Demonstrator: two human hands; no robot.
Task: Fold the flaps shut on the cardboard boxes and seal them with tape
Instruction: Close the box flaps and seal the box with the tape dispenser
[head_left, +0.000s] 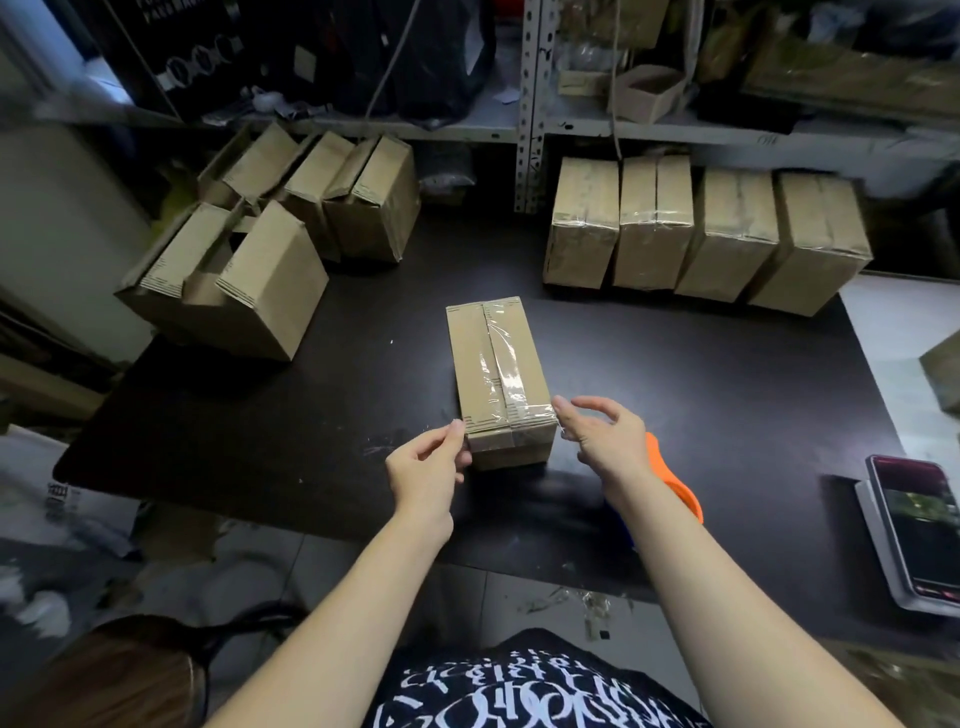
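Pressure is what this step needs, I think: in the head view the cross strip (511, 415) over the near end of the box (498, 374) should be pulled flat at each end and then rubbed down on both side walls, so that no wrinkle stays. The left hand (423, 467) has curled fingers, and thumb and forefinger meet at the near left corner, it seems pinching the loose end of the strip. The right hand (602, 431) has its fingers spread apart, with only the thumb tip at the near right corner. The box lies in the middle of the dark desk (675, 389), long and narrow, flaps closed, with a shiny long strip (501, 358) along the top seam.
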